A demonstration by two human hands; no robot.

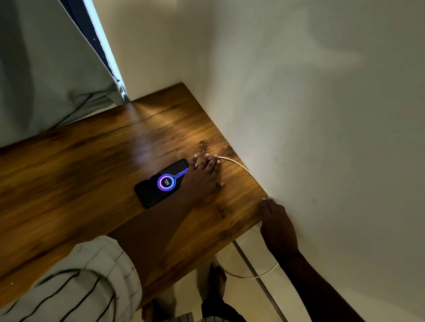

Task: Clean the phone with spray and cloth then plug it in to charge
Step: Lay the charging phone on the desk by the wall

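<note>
Our left grip (203,175) lies released, flat on the bench (79,176), at the 2 o'clock end of the phone (151,191), whose long axis runs 8 to 2. We cannot tell what our right grip (275,223), at 4 o'clock, holds.

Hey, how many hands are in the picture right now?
2. The left hand lies on the table at the plug end of the phone; the right hand is at the table edge by the wall. No others show.

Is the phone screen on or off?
On. The phone lies face up on the table, its screen showing a glowing ring and number; the cable reaches its end under the left hand.
</note>
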